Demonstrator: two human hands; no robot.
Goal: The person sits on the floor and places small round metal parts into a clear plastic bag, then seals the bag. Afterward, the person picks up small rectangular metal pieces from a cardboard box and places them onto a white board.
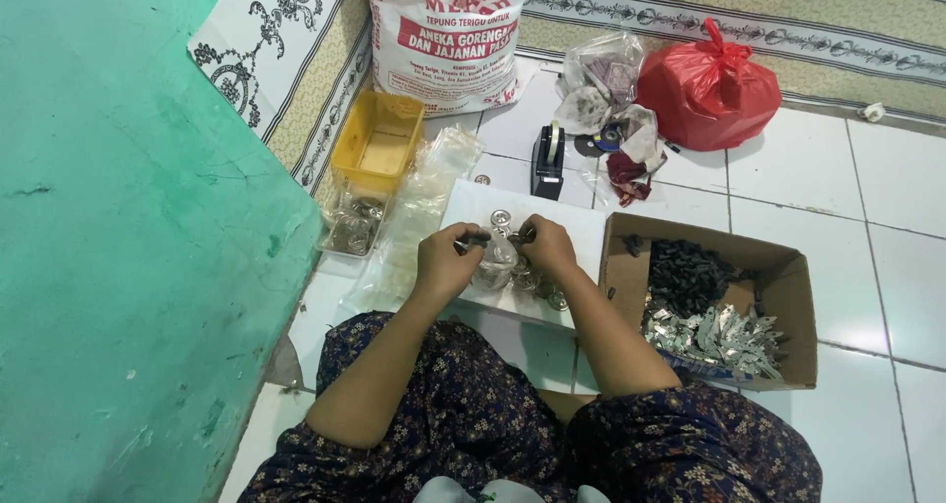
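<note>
Above the flat white board [581,229], the left hand [445,263] and right hand [545,247] each pinch small metal pieces [477,238] over a clear plastic bag [495,263].

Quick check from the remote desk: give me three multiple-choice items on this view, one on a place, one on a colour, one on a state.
1. Where is the cardboard box?
A. at the person's right
B. at the person's left
C. behind the sack

2. What colour is the tied plastic bag?
A. blue
B. red
C. white

3. What is in the yellow tub?
A. black parts
B. metal pieces
C. nothing visible

Key: 1 A, it sits beside the right hand. 2 B, plainly red. 3 C, its bare floor shows. The left hand meets the right over the white board.
</note>
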